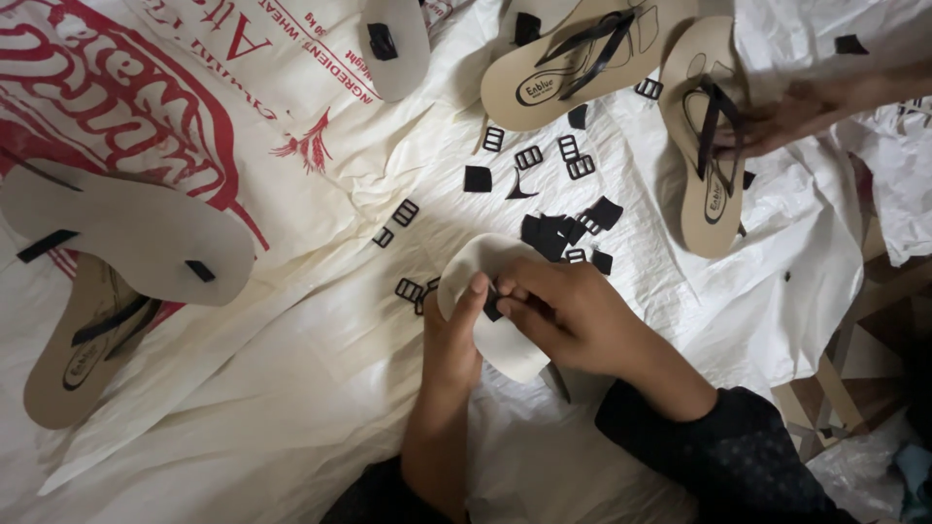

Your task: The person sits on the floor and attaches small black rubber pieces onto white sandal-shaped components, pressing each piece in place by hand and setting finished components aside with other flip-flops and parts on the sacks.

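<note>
On the sheet: sole [490, 320], pale, underside up, low centre on the white sheet [291, 388]
Left hand [449, 349]: grasping the sole's edge, thumb on top
Right hand [563, 315]: fingers pinching a black strap piece [492, 309] at the sole
Near: black buckles [529, 157], black scraps [558, 233]
Far right: another person's hand [786, 116] on a strapped sandal [707, 146]

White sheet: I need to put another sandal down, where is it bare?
Bare sheet lies left of the left hand, below the pale sole. Crowded above the right hand: black scraps and buckles.
</note>
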